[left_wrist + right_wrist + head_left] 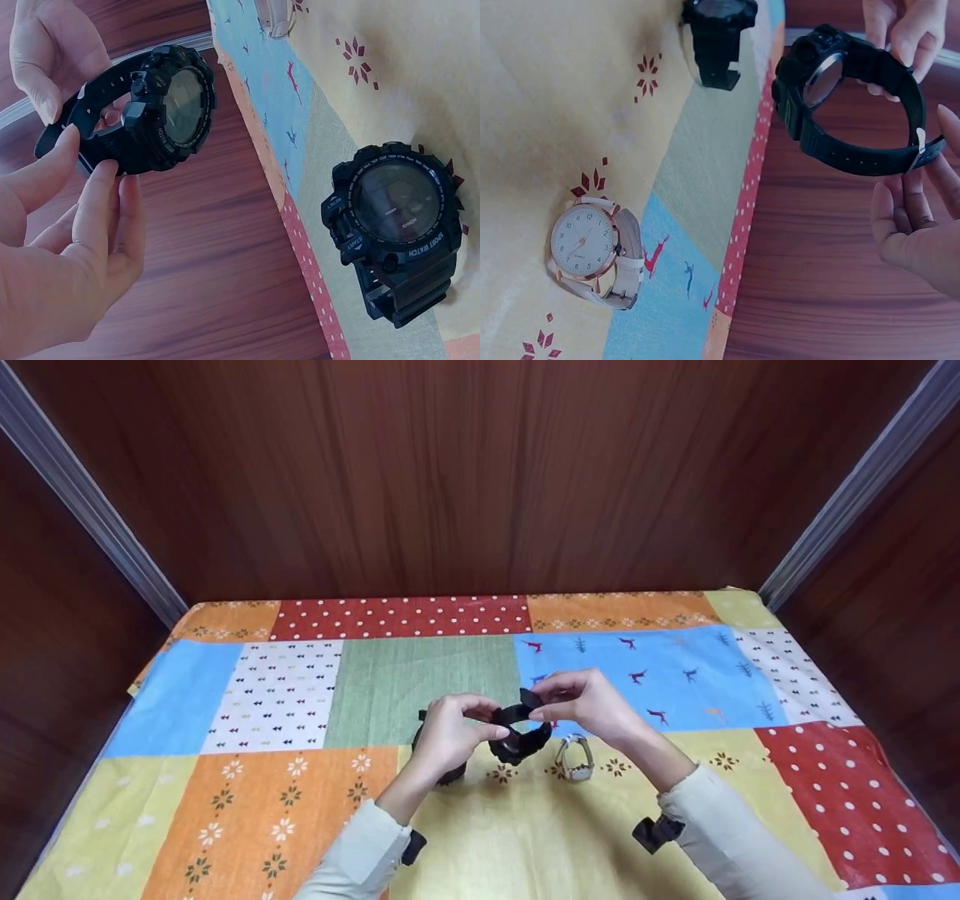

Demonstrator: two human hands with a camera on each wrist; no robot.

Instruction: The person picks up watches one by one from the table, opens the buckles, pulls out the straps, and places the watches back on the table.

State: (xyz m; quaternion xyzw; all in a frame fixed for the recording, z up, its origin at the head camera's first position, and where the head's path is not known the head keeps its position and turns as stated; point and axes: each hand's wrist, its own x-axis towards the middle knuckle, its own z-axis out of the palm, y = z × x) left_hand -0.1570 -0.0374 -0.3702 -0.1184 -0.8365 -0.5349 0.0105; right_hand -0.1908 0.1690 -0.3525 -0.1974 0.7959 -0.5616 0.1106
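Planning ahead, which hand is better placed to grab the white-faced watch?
Probably the right hand: it is nearer the white-faced watch than the left hand, though both hold a black watch.

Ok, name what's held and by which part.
A black, round-faced sport watch, by its black strap: the left hand grips one side, the right hand near the silvery buckle.

Bright on the cloth (487, 832), with a soft shine near the front and a faint shadow beside the right sleeve (739, 829). Darker on the brown walls (450, 480). Dimmer and bluer in both wrist views, but mostly sharp.
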